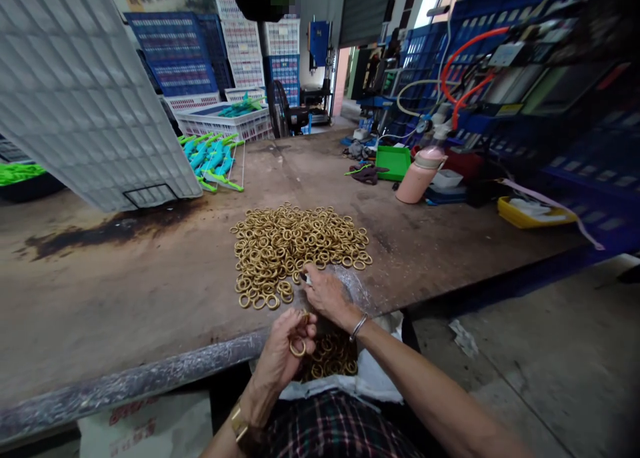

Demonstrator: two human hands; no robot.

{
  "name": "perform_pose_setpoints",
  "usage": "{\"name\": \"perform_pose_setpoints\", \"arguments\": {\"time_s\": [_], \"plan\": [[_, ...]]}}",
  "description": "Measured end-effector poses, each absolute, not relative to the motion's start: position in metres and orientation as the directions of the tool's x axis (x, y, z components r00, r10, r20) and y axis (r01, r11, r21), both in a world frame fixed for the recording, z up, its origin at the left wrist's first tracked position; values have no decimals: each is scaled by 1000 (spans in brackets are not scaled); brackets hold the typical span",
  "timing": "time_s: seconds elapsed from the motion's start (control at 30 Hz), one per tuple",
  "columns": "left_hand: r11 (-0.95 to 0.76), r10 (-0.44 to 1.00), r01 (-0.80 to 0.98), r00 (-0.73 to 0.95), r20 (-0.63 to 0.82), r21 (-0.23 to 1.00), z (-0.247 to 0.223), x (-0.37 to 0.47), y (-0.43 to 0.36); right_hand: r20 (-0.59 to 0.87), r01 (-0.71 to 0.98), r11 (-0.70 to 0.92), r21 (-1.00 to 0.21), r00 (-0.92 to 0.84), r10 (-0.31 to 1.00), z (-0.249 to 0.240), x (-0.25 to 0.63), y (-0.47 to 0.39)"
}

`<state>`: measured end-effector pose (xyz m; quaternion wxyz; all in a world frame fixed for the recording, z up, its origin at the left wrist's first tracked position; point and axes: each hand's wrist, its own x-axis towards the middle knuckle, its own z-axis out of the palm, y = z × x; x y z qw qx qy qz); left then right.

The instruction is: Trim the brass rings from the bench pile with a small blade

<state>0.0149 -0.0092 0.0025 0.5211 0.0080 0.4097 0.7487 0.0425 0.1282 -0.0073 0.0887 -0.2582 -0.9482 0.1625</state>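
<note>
A heap of gold-coloured rings point(300, 235) lies on the worktable point(200, 298). My left hand point(285, 345) is closed on a few of these rings, just off the table's front edge; one ring point(298, 347) hangs at the fingers. At the heap's near right side, my right hand point(327, 295) has its fingertips pinched together. Something small, dark and whitish shows at those fingertips, too small to name. Below both hands, an open white sack point(383, 371) contains many more gold rings point(333, 358).
A grey-white ribbed panel or crate point(115, 111) stands at the left, beside green and blue plastic pieces point(213, 161). Toward the right are a pink bottle point(420, 178), a green tray point(393, 163) and a yellow tray point(535, 215). Stacked crates point(175, 51) fill the back.
</note>
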Motion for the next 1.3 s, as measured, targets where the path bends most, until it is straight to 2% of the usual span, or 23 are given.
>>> {"name": "perform_pose_setpoints", "arguments": {"time_s": [0.2, 0.4, 0.63, 0.77, 0.87, 0.93, 1.03, 1.1, 1.17, 1.3], "plan": [[-162, 792, -784, -465, -395, 599, -1, 8, -14, 9, 517, 813, -267, -842, 539, -8, 24, 126], [-134, 831, -813, -404, -382, 567, 1, 2, -13, -13, 556, 796, -238, -822, 570, -10, 23, 129], [-98, 878, -892, -286, -383, 441, -2, -4, -11, -26, 533, 821, -204, -842, 540, -7, 29, 130], [-119, 846, -919, -291, -446, 375, -1, -5, -10, 10, 514, 828, -225, -848, 530, -9, 35, 131], [-130, 774, -900, -354, -525, 415, 0, -3, -8, 30, 540, 792, -285, -821, 570, -11, 36, 132], [-136, 746, -868, -406, -527, 477, 2, -1, -6, 38, 555, 750, -360, -794, 606, -11, 36, 133], [-153, 744, -767, -504, -438, 623, 3, 2, -2, 72, 477, 647, -596, -770, 634, -9, 38, 135], [-151, 717, -663, -585, -380, 733, 3, 4, 1, 78, 362, 514, -778, -756, 650, -7, 41, 134], [-131, 673, -553, -659, -336, 823, 3, 6, 4, 32, 259, 340, -904, -752, 658, -4, 47, 130], [-70, 668, -381, -704, -240, 922, -1, 8, 9, -122, 141, -16, -990, -790, 601, 2, 60, 115]]}}
